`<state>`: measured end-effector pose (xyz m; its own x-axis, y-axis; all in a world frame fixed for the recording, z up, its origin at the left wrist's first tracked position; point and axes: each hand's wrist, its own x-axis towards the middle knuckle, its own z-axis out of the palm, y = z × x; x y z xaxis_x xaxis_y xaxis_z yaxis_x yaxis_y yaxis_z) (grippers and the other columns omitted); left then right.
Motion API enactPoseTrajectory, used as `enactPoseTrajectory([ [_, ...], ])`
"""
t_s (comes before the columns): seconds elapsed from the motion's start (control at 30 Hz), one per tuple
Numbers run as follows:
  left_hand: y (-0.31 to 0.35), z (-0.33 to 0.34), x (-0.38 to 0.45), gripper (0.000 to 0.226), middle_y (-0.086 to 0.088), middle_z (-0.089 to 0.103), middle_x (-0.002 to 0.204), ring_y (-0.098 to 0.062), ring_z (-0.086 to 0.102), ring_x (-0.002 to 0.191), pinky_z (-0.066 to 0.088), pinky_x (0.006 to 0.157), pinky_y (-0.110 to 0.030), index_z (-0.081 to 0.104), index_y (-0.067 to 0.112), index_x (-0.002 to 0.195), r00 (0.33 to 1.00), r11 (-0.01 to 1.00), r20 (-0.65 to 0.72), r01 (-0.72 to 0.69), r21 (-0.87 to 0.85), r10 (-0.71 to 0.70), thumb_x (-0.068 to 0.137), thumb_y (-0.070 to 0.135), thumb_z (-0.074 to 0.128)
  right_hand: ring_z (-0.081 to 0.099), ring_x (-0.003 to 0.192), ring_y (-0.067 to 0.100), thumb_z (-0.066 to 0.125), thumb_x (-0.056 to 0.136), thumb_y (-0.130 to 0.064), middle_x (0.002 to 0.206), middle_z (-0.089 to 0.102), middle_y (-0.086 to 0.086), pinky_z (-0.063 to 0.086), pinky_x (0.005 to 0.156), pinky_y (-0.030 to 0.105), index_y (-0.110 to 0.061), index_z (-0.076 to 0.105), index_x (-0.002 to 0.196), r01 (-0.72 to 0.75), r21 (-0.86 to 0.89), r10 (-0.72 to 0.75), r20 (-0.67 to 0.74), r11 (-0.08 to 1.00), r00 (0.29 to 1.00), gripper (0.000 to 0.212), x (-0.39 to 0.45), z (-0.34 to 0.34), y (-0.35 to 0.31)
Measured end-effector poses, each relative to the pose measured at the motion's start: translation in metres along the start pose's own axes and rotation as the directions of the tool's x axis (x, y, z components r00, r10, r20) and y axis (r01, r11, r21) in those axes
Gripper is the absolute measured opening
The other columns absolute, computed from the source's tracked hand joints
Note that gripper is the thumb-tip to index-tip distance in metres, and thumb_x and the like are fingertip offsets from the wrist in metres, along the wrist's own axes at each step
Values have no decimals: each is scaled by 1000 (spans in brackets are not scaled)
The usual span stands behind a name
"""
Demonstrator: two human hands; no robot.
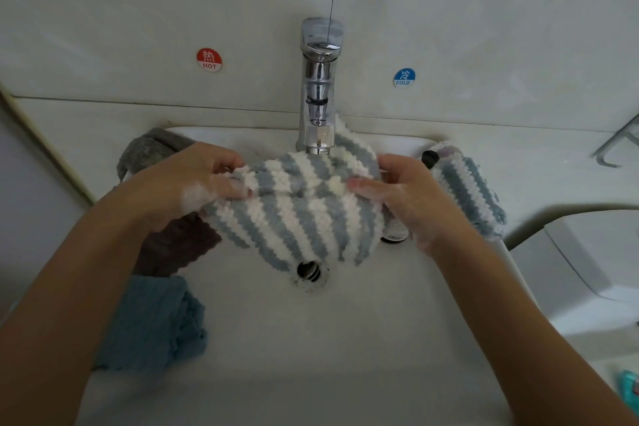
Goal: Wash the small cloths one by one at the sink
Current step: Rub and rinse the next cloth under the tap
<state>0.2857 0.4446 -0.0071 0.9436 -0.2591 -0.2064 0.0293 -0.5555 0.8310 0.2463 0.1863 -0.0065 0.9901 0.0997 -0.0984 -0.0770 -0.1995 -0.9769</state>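
A fluffy cloth with grey-blue and white stripes (297, 214) is stretched over the white sink (311, 349), just below the chrome tap (320, 90). My left hand (193, 183), foamy with soap, pinches its left edge. My right hand (404, 197) grips its right edge. The cloth hangs down toward the drain (308, 270). A second striped cloth (466, 187) lies on the sink's right rim. On the left rim lie a grey cloth (148, 152), a brown cloth (176, 245) and a blue cloth (155, 325).
Red HOT (209, 59) and blue COLD (404, 77) stickers sit on the wall either side of the tap. A small bottle cap (394, 233) shows under my right hand. A metal rack (619, 145) is at the right, and a teal item (629, 386) sits at the lower right edge.
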Motion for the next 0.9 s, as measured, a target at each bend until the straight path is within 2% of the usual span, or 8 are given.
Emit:
enactPoseTrajectory([
  [0.13, -5, -6, -2, 6, -17, 67, 92, -31, 63, 85, 50, 73, -34, 66, 10, 92, 1000, 999, 13, -5, 49, 4, 89, 6, 63, 72, 72, 18, 56, 97, -6, 80, 75, 1, 57, 62, 29, -10, 63, 108, 43, -33, -44, -51, 999, 998, 14, 2, -2, 4],
  [0.23, -5, 1, -4, 31, -2, 61, 86, -14, 58, 75, 48, 57, -14, 58, 26, 83, 999, 997, 19, -42, 64, 41, 93, -3, 53, 67, 89, 42, 50, 100, -10, 97, 72, 18, 55, 81, 51, -14, 57, 128, 68, -96, -68, 2, 993, 998, 29, 1, 8, 9],
  [0.4, -3, 5, -3, 40, -7, 68, 100, -9, 64, 82, 48, 70, -16, 64, 26, 96, 994, 995, 54, -95, 25, 93, 92, -10, 47, 68, 79, 10, 44, 96, 3, 80, 70, -8, 50, 67, 19, -20, 69, 89, 89, -34, -88, 27, 995, 996, 35, -1, 10, 6],
  [0.53, 6, 19, -2, 27, 0, 67, 83, -3, 62, 67, 46, 60, -10, 64, 13, 89, 996, 988, 43, -70, -140, 77, 90, -9, 49, 62, 75, 13, 57, 84, -12, 80, 61, 4, 47, 68, 21, -4, 61, 88, 94, 19, -95, 43, 995, 995, 9, -2, 11, 7],
  [0.6, 13, 28, -5, 22, 4, 66, 81, 3, 60, 62, 45, 59, -8, 64, 19, 89, 993, 978, 73, -72, -196, 87, 87, -1, 57, 61, 74, 13, 59, 80, -25, 81, 60, 6, 48, 67, 19, 3, 57, 94, 111, 75, -113, 19, 991, 993, 31, -4, 15, 8],
  [0.73, 21, 50, -8, 10, 6, 67, 97, -5, 62, 89, 49, 85, -26, 63, 27, 95, 994, 963, 61, -72, -258, 91, 94, 18, 57, 62, 75, 17, 58, 96, -31, 80, 60, 6, 51, 71, 29, -1, 57, 90, 148, 185, -126, -129, 971, 984, 31, -5, 28, 9],
  [0.8, 24, 71, -9, 15, 6, 68, 93, -14, 64, 91, 51, 87, -34, 63, 26, 92, 998, 930, -11, -63, -361, 63, 98, 30, 50, 65, 76, 18, 54, 99, -28, 81, 63, 8, 53, 72, 32, 3, 57, 96, 139, 242, -98, -175, 960, 980, 31, -5, 33, 9],
  [0.9, 26, 99, -10, 32, 5, 69, 99, -13, 66, 94, 51, 85, -33, 63, 27, 99, 990, 881, -137, -51, -471, -16, 100, 47, 38, 67, 76, 17, 51, 100, -25, 79, 67, 7, 55, 71, 28, 0, 59, 95, 130, 268, -76, -202, 955, 976, 28, -6, 41, 11],
])
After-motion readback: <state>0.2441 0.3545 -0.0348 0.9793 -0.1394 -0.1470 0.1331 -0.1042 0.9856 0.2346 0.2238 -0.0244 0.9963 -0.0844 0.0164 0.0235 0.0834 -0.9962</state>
